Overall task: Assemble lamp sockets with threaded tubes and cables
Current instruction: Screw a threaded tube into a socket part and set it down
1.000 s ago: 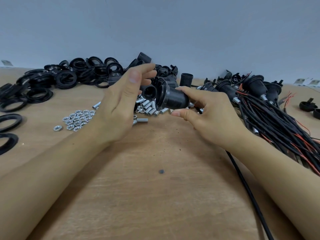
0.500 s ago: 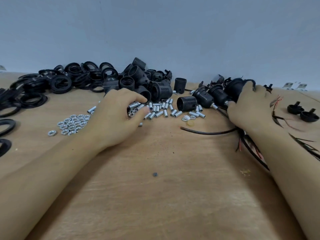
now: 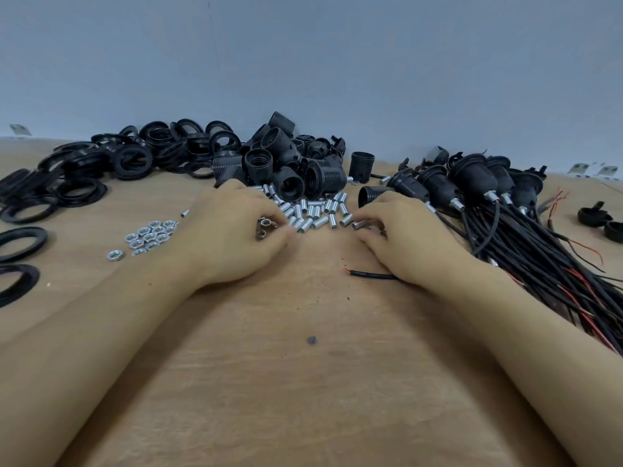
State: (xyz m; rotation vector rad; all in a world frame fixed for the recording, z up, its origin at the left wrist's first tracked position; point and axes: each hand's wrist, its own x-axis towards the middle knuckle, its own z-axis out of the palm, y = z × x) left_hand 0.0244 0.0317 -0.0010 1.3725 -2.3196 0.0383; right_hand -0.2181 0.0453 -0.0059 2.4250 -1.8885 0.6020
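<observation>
Hands palm-down on wooden table (image 3: pixel 303 382), left hand (image 3: pixel 232 241) curled, fingertips among threaded tubes (image 3: pixel 315 212), grip unclear, right hand (image 3: pixel 408 237) pinching one tube (image 3: pixel 360 224), black sockets (image 3: pixel 290 163) heaped behind, cabled sockets (image 3: pixel 472 183) at right.

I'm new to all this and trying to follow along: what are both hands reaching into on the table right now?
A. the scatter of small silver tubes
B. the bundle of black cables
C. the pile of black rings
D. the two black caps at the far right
A: the left hand and right hand both have fingertips at the small silver tubes.
</observation>
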